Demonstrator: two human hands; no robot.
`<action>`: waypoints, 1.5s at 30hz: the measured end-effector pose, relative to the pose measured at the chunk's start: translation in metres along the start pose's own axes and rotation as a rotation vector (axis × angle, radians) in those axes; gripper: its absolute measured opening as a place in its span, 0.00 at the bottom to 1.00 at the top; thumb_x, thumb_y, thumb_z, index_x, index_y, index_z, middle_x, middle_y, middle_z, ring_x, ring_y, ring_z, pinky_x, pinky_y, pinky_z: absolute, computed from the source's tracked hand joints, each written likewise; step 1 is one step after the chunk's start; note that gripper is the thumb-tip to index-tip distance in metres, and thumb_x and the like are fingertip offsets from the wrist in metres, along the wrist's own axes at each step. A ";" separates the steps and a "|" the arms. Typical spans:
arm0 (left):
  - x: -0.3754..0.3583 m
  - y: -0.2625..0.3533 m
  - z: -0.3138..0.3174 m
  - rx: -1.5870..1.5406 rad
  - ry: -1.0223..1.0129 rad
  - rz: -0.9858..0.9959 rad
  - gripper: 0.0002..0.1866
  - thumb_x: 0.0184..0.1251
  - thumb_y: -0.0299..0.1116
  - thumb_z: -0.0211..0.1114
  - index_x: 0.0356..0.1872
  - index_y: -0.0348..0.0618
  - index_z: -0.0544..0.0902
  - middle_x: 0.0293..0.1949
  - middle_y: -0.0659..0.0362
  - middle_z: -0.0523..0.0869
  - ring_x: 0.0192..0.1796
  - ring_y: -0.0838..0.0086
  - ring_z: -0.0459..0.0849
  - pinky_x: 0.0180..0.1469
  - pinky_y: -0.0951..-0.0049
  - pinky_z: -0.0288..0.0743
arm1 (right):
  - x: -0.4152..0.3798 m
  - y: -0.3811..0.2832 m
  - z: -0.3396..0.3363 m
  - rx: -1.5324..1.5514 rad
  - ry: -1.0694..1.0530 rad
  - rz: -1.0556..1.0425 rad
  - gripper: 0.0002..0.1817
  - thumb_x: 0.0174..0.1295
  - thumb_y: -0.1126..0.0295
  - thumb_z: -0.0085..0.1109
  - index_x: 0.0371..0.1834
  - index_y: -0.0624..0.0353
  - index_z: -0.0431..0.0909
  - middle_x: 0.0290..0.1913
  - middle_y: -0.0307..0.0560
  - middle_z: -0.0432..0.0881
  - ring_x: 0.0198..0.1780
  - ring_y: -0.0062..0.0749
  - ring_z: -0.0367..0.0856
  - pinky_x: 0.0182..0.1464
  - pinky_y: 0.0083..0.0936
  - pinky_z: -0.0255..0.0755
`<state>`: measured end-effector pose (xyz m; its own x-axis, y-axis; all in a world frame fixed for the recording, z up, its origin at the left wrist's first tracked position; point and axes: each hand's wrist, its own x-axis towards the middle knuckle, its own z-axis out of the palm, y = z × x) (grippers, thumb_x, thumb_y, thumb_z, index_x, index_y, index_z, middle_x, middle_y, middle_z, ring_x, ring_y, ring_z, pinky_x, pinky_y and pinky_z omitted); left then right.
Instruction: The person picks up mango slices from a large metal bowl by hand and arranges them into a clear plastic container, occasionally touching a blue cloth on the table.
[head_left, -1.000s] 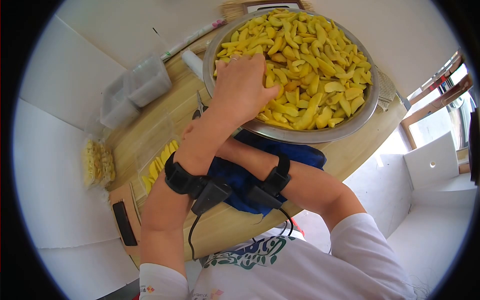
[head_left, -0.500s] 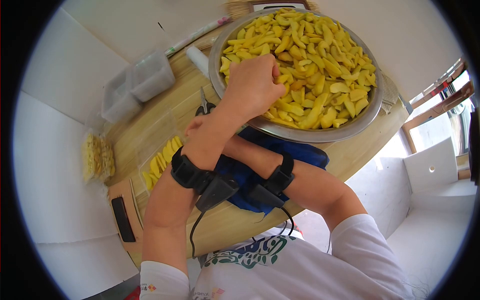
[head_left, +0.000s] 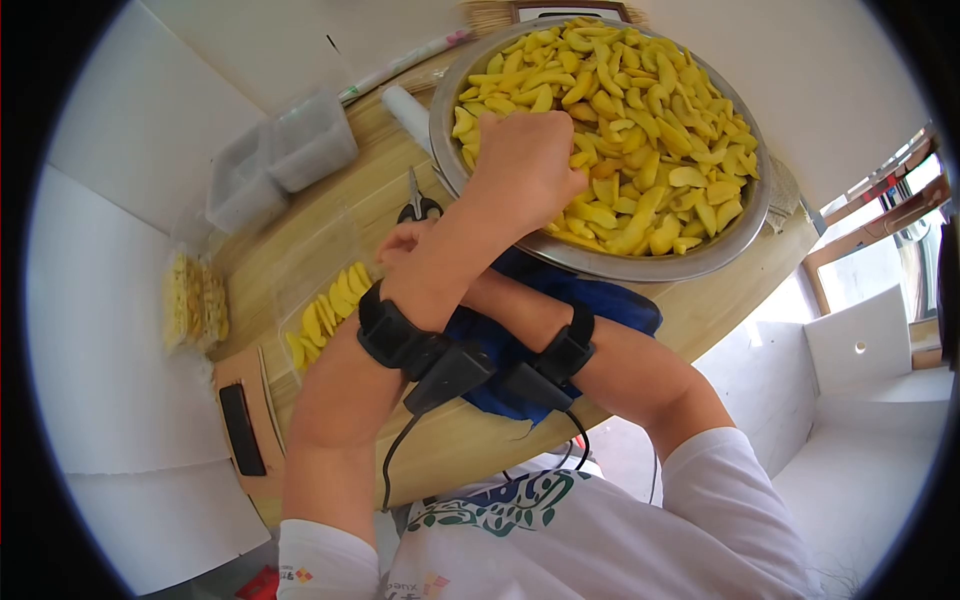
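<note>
My forearms cross, the left one on top. My left hand [head_left: 530, 165] is over the near left side of a wide metal bowl [head_left: 445, 110] heaped with yellow fruit slices [head_left: 645, 150]. Its fingers are curled down among the slices, and what they grip is hidden. Partly covered by my left forearm, my right hand [head_left: 403, 240] has its visible fingers curled; I cannot make out anything in them. It is beside a clear plastic tray [head_left: 290, 285], in which a row of yellow fruit slices [head_left: 330, 308] lies, and close to black-handled scissors [head_left: 420, 208].
Clear plastic containers [head_left: 312, 140] stand at the back left. Filled packs [head_left: 195, 305] of slices sit by the left wall. A black phone [head_left: 242, 430] lies on the near left. Blue cloth [head_left: 620, 305] is under my arms, and a white roll [head_left: 405, 115] touches the bowl's left.
The view has shifted slightly. My left hand stays curled at the slices in the bowl, and a little more of my right hand's fingers shows beside the tray.
</note>
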<state>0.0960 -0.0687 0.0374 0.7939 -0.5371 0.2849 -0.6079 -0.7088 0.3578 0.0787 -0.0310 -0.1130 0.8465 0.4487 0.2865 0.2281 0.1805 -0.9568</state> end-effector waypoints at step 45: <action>-0.281 -0.088 -0.124 -0.182 0.298 -0.571 0.11 0.56 0.22 0.71 0.41 0.40 0.85 0.38 0.63 0.82 0.43 0.76 0.77 0.52 0.74 0.72 | -0.002 -0.054 -0.008 0.031 -0.032 0.403 0.08 0.71 0.66 0.61 0.45 0.56 0.85 0.31 0.31 0.82 0.29 0.10 0.73 0.32 0.10 0.65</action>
<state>-0.0746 0.2012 0.0362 0.9708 0.0670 0.2303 -0.1059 -0.7418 0.6622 0.0688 -0.0487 -0.0626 0.8499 0.5155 -0.1090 -0.1337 0.0109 -0.9910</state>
